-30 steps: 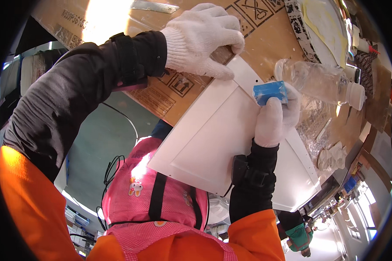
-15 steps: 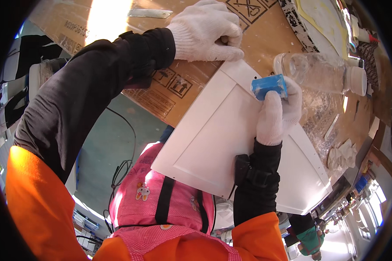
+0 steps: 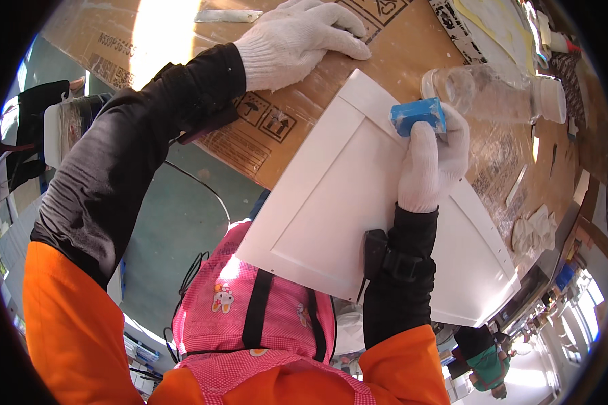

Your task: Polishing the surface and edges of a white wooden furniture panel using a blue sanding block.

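A white rectangular panel (image 3: 324, 196) with a recessed middle lies tilted across the table edge, its near part reaching over my pink apron. My right hand (image 3: 431, 162), in a white knit glove, pinches a small blue block (image 3: 417, 117) with whitish smears between thumb and fingers, just over the panel's far right border. Off the panel's far corner, my left hand (image 3: 297, 47), gloved the same way, rests on the cardboard (image 3: 307, 102) with its fingers stretched out and apart. Nothing shows in it.
Beyond my right hand lies a clear plastic jar (image 3: 496, 94) with a white lid. A crumpled white cloth (image 3: 534, 228) sits farther right. Near my left hand is a flat metal strip (image 3: 228, 16). Another person in green (image 3: 490, 368) stands in the background, lower right.
My left hand has come off the panel's far corner and moved left onto the cardboard, fingers spreading. My right hand keeps hold of the blue block, slightly higher in view.
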A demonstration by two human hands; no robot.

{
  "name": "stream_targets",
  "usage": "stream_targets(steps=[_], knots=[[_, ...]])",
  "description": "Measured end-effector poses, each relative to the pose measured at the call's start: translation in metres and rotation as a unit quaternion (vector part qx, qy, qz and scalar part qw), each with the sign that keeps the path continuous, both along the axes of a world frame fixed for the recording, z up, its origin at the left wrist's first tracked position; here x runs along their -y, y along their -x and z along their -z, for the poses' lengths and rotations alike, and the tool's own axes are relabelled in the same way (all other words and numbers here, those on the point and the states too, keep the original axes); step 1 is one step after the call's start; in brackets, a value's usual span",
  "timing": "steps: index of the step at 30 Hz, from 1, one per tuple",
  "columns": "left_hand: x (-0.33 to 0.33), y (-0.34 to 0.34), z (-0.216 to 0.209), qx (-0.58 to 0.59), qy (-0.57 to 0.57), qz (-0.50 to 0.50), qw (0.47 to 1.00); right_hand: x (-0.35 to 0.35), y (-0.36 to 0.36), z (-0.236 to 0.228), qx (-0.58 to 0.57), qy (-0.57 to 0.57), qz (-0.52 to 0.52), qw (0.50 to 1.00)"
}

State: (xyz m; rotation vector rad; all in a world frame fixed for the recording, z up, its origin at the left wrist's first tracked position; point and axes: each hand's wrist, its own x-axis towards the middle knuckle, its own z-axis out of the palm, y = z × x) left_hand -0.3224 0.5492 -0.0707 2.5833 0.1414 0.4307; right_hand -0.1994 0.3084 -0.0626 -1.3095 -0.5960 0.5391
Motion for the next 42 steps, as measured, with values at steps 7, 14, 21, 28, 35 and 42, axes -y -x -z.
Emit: stream_targets(steps=[7,14,21,28,35,42], knots=[[0.049,0.033,-0.007,-0.054,-0.085,-0.017,0.995,-0.004,0.004,-0.005,0.039,0.037,0.009,0.999],[0.07,0.07,-0.024,-0.118,-0.061,0.006,0.991,-0.003,0.003,-0.008,0.055,0.049,0.004,0.997],[-0.027,0.106,-0.039,-0.121,-0.078,0.163,0.976,-0.007,0.006,-0.013,0.074,0.082,-0.01,0.994],[-0.059,0.108,-0.021,-0.072,-0.099,0.264,0.957,-0.019,0.023,-0.034,0.318,0.236,-0.032,0.918],[-0.065,0.107,-0.011,0.003,-0.089,0.272,0.958,-0.033,0.021,-0.04,0.463,0.261,-0.067,0.845],[-0.065,0.113,0.019,0.099,-0.01,0.258,0.961,-0.037,0.024,-0.041,0.535,0.256,-0.095,0.8]])
